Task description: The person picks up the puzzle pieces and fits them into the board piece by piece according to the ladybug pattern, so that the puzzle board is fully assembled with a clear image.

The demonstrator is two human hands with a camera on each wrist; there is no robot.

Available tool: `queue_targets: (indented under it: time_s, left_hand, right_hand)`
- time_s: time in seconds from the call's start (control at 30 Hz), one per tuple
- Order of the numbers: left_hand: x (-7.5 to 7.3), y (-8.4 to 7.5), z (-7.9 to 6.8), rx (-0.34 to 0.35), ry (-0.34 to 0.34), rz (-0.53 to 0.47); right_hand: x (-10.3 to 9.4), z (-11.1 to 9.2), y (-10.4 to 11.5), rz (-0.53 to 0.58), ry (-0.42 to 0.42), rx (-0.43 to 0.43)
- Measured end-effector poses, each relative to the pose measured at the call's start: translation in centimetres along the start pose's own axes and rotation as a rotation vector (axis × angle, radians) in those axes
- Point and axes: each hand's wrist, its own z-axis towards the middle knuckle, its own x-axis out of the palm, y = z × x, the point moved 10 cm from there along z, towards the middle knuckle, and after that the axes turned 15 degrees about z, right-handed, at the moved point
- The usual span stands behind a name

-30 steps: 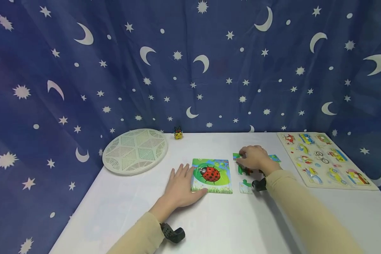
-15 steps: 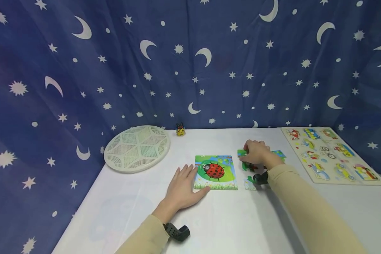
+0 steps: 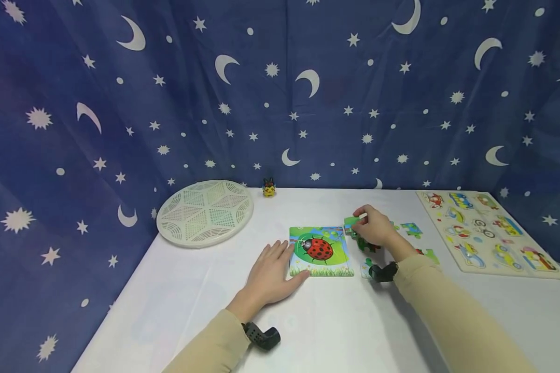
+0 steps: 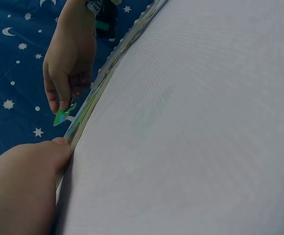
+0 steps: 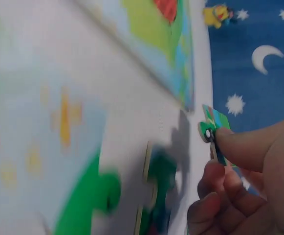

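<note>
A square ladybug puzzle point(image 3: 320, 250) lies on the white table, its picture facing up. My left hand point(image 3: 270, 277) rests at its left side with straight fingers, the thumb near the lower edge. Above the table, my right hand point(image 3: 375, 229) pinches a green and blue jigsaw piece point(image 5: 219, 119) between thumb and fingers, just right of the ladybug puzzle's upper corner. Loose jigsaw pieces lie under and around that hand: a green and blue one point(image 3: 411, 229), a green one point(image 3: 431, 255) partly behind the wrist, and a pale one point(image 3: 365, 268) beside the wrist camera.
A pale round perforated tray point(image 3: 205, 213) is at the back left. A small yellow figurine point(image 3: 268, 188) stands at the back edge. To the right lies a wooden vehicle puzzle board point(image 3: 483, 230). Behind the table hangs a blue curtain point(image 3: 242, 124) with moons and stars.
My right hand has lifted a jigsaw piece from the loose pieces and moved slightly left towards the ladybug puzzle. My left hand stays at the puzzle's side. The head view has shifted a little.
</note>
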Motion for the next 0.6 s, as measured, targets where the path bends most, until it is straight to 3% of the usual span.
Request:
queue_targets:
  time_s: [0.17, 0.6]
  left_hand:
    - [-0.2, 0.0, -0.1, -0.006, 0.010, -0.005]
    - [0.1, 0.4, 0.1, -0.035, -0.010, -0.070]
  right_hand:
    - [1.8, -0.5, 0.5, 0.115, 0.054, 0.005]
    - [4.6, -0.6, 2.0, 0.136, 0.066, 0.005]
